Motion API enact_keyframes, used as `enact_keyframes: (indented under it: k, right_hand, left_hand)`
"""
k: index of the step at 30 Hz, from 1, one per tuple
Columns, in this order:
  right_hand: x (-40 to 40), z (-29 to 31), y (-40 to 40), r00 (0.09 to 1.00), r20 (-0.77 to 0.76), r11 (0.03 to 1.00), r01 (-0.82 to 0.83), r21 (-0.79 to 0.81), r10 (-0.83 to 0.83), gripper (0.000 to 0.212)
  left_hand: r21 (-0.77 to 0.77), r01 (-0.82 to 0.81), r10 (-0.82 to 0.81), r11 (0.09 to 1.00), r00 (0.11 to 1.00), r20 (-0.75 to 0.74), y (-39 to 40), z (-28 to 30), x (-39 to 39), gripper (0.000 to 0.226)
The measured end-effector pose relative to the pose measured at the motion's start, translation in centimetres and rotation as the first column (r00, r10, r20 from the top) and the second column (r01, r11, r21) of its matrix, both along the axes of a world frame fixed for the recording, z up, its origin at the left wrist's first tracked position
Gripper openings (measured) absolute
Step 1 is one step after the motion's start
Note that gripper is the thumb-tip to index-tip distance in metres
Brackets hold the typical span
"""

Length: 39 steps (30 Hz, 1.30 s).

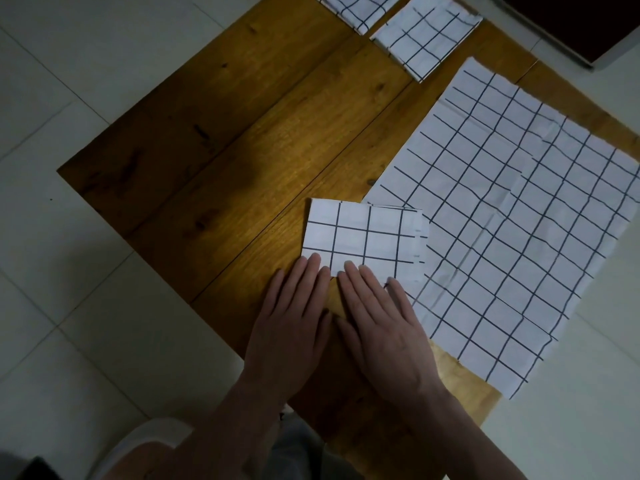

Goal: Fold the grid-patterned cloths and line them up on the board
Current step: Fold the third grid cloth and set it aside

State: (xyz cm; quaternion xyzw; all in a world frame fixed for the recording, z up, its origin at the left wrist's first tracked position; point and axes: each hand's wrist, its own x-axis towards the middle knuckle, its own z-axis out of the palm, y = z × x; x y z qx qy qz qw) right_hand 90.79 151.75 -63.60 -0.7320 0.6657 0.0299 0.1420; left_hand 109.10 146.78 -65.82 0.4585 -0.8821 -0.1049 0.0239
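on the wooden board (242, 140), two folded grid cloths (426, 32) sit at the far end. the left hand (291, 323) and right hand (384, 323), fingers flat, press a third folded cloth (363, 237). one big unfolded cloth (519, 220) beside it is left.

White black-gridded cloths (363, 237), seemingly brown board (242, 133)

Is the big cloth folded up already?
No, the big grid cloth lies spread flat on the wooden board, unlike the folded cloth.
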Motion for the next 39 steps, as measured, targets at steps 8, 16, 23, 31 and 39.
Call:
enact_keyframes:
  k: [8,16,23,31,39]
  right_hand:
    - [-2.4,0.9,1.3,0.995,-0.005,0.995,0.099,0.018,-0.099,0.064]
    - [-5.2,1.6,2.4,0.992,-0.005,0.992,0.126,0.018,-0.126,0.063]
    - [-4.7,3.0,0.1,0.979,0.076,0.973,0.199,-0.119,-0.191,0.05]
    - [-5.8,3.2,-7.9,0.965,0.168,0.968,0.222,-0.115,-0.201,0.057]
    - [-5.2,4.8,-10.7,0.931,0.118,0.935,0.329,0.133,-0.344,0.056]
  left_hand:
    - [0.044,0.015,-0.015,0.999,1.0,0.011,-0.1,0.1,0.6,0.063]
    - [0.074,0.023,-0.024,0.997,1.0,0.017,-0.1,0.4,0.6,0.069]
    - [0.059,-0.026,0.028,0.998,0.999,-0.032,0.2,0.5,-0.2,0.065]
    - [0.011,-0.077,0.078,0.997,0.991,-0.11,-0.1,0.9,-1.1,0.049]
    - [-0.001,-0.13,0.129,0.992,0.984,-0.123,-0.6,1.4,-1.5,0.047]
